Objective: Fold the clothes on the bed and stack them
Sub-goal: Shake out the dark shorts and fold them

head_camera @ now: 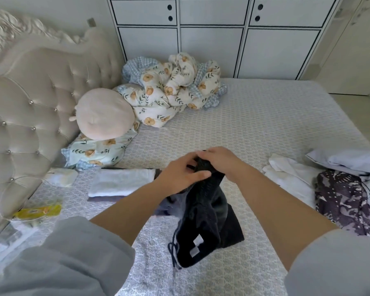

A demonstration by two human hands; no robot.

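A dark navy garment with a drawstring (203,221) hangs bunched above the bed (254,124), its lower end touching the cover. My left hand (179,174) and my right hand (220,161) both grip its top edge, close together. A folded white piece (120,181) lies on a folded purple one to the left. At the right lie loose white clothes (291,174) and a purple patterned garment (346,201).
A crumpled floral quilt (175,88), a round beige cushion (104,114) and a floral pillow (96,152) sit by the tufted headboard (30,107). A yellow packet (39,211) and plastic bags lie at the left edge. White cabinets (212,35) stand behind the bed.
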